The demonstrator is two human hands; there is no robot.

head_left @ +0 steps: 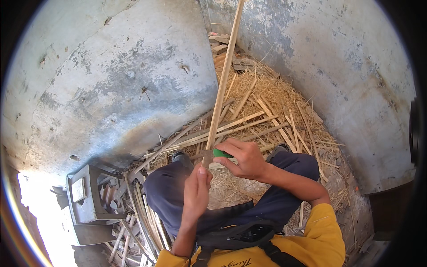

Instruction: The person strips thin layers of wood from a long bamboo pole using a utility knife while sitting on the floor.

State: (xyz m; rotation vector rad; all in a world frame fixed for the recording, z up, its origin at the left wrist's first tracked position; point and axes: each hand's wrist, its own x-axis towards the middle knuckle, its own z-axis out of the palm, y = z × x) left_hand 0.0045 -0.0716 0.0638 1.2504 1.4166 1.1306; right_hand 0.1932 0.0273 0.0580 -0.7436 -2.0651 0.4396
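Observation:
A long, pale wooden strip point(224, 75) rises from between my knees toward the far wall corner. Its near end is gripped by my left hand point(197, 190), thumb pressed along the wood. My right hand point(247, 159) is closed round the green handle point(221, 153) of a small scraper-like tool. The tool's flat, greyish blade point(205, 153) lies across the strip just beyond my left thumb. Part of the handle is hidden by my fingers, and the exact kind of blade is hard to make out.
Straw point(284, 91) and loose wooden strips point(255, 122) cover the floor ahead. More strips point(144, 218) are piled by my left knee, beside a grey metal box frame point(91, 196). Weathered walls point(147, 66) meet in the far corner, where bricks point(219, 46) lie.

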